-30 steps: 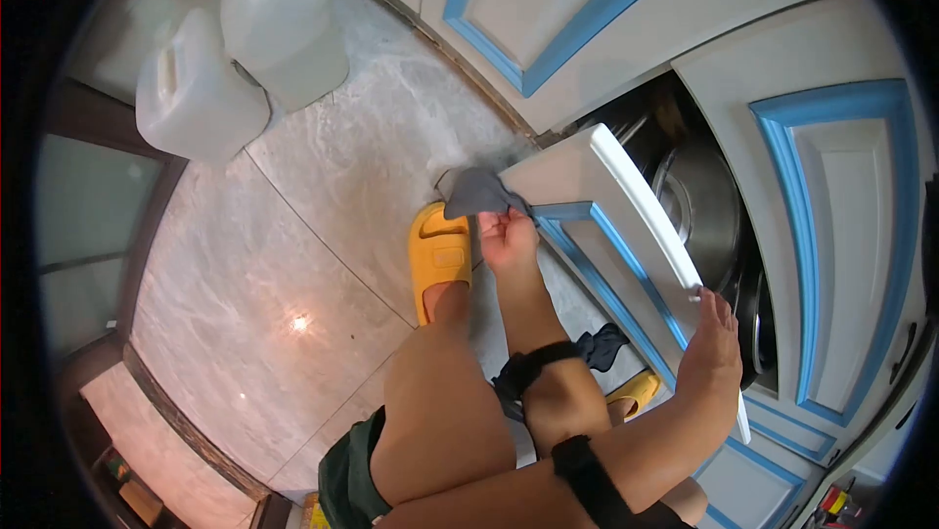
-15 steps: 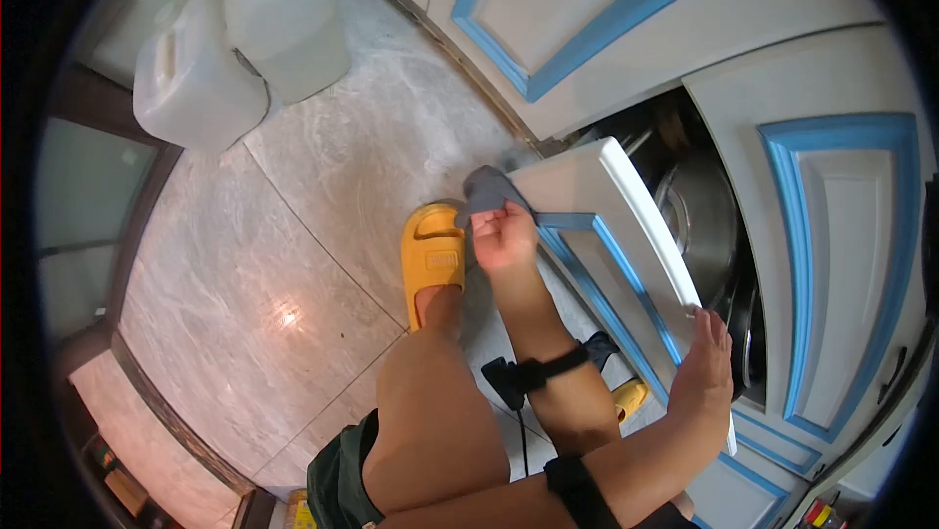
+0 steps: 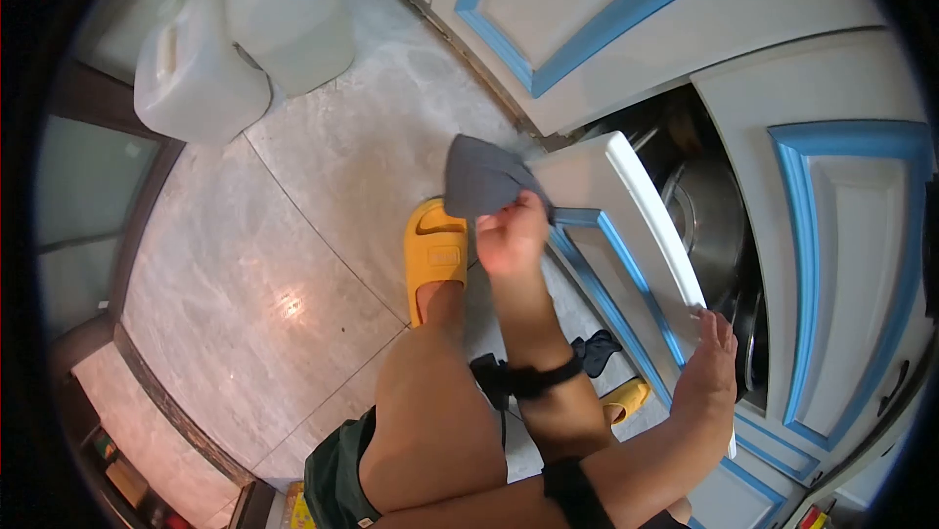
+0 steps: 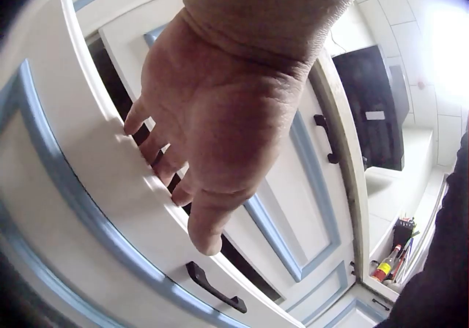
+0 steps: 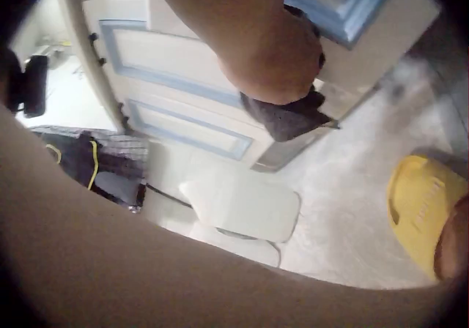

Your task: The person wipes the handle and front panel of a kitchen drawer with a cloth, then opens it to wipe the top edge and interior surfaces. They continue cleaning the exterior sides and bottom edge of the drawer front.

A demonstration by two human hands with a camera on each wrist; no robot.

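My right hand [image 3: 514,236] holds a dark grey cloth [image 3: 484,177] by the outer left end of a pulled-out drawer. In the right wrist view the cloth [image 5: 286,119] hangs dark below the fist. The drawer has a white front panel [image 3: 577,172] with blue trim. My left hand [image 3: 706,368] rests on the panel's top edge, fingers extended; the left wrist view shows the fingertips [image 4: 150,148] along that edge and the thumb hanging over the front, near a black handle [image 4: 216,288].
Metal pots [image 3: 709,226] lie inside the drawer. Cabinet doors [image 3: 841,275] with blue trim flank it. Yellow slippers [image 3: 437,255] are on my feet, on the tiled floor [image 3: 313,187]. Two white plastic jugs [image 3: 201,79] stand at the upper left.
The grey cloth has shifted and now spreads broader over the drawer's outer corner, with my right hand turned slightly. My left hand stays at the drawer edge.
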